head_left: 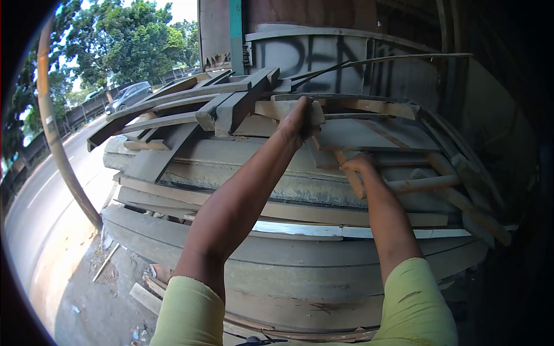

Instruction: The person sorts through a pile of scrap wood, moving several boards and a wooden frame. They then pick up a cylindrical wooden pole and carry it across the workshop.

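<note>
My left hand [298,122] reaches to the top of a stack of planks, its fingers wrapped round a short wooden board [271,109] with a pale, blocky end. Lower and to the right, my right hand [359,164] is closed round a short brownish wooden piece [353,179] that slants down across the pile. Beside that hand, a wooden frame [424,183] of several bars lies on the stack. Grey beams [245,102] cross one another to the left of my left hand. Under both hands runs a broad, weathered slab [242,158].
More long planks [288,254] are layered below, towards me. A wall with painted letters [311,57] stands behind the pile. On the left are a leaning pole [57,144], a road [46,190] and a car [130,96]. Wood scraps [147,297] lie on the ground.
</note>
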`<state>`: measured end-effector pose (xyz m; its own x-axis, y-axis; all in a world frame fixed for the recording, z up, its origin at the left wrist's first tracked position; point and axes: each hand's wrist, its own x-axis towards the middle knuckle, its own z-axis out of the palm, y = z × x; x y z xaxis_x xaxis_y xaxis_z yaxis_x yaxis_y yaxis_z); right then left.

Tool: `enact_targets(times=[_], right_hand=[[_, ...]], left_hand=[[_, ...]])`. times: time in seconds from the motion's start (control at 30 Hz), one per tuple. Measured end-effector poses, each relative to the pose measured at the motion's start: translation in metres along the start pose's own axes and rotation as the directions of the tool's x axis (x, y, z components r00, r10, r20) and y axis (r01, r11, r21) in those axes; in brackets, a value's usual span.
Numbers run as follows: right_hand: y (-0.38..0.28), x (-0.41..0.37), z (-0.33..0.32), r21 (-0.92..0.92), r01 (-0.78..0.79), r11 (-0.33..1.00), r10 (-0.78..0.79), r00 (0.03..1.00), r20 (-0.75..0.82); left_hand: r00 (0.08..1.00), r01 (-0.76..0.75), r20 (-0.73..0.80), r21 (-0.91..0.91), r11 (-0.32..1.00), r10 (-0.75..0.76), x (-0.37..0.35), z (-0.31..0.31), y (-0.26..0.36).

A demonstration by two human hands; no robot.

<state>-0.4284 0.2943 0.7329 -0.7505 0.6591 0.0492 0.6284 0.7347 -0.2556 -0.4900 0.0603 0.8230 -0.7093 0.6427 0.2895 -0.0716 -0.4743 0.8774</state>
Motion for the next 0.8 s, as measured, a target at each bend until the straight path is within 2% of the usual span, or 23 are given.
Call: enact_targets(times=[0.23,0.3,0.4,0.47,0.53,0.57,0.63,0.7,0.77,0.8], right_hand=[[0.008,-0.019,-0.014,0.088,0.014,0.996,-0.004,0.994,-0.108],[0.009,-0.02,-0.024,0.169,0.083,0.982,-0.059,0.988,-0.142],[0.006,-0.015,-0.043,0.159,0.101,0.982,-0.093,0.994,-0.056],[0.01,-0.011,-0.033,0.168,0.094,0.981,-0.098,0.995,0.012],[0.014,-0.006,-0.012,0.103,0.142,0.985,-0.128,0.984,-0.127],[0.017,-0.008,-0.005,0.096,0.12,0.988,-0.11,0.988,-0.104],[0.014,-0.014,0.001,0.089,0.174,0.981,-0.161,0.978,-0.135],[0.014,-0.02,0.0,0.105,0.183,0.977,-0.172,0.979,-0.105],[0.009,-0.034,-0.002,0.126,0.205,0.971,-0.192,0.975,-0.111],[0.0,-0.045,0.001,-0.096,0.204,0.974,-0.225,0.913,-0.341]], left_hand=[[0.993,0.088,-0.082,0.049,0.995,-0.083,-0.013,0.008,0.006],[0.998,0.056,-0.005,0.016,0.998,-0.056,-0.006,-0.004,0.0],[0.998,0.063,0.019,-0.017,0.998,-0.063,-0.002,-0.012,-0.006],[0.996,0.089,0.0,-0.018,0.996,-0.089,-0.013,-0.002,0.004],[0.996,0.085,0.028,-0.038,0.996,-0.084,-0.007,-0.002,0.012],[0.994,0.085,0.07,-0.057,0.995,-0.081,0.003,-0.006,0.014],[0.987,0.07,0.147,-0.039,0.997,-0.064,0.005,-0.006,0.027],[0.99,-0.012,0.137,-0.026,1.0,0.015,-0.005,0.002,0.031],[0.995,0.035,0.088,-0.008,0.999,-0.035,-0.022,0.006,0.032],[0.995,0.048,0.092,-0.022,0.999,-0.046,-0.02,0.002,0.028]])
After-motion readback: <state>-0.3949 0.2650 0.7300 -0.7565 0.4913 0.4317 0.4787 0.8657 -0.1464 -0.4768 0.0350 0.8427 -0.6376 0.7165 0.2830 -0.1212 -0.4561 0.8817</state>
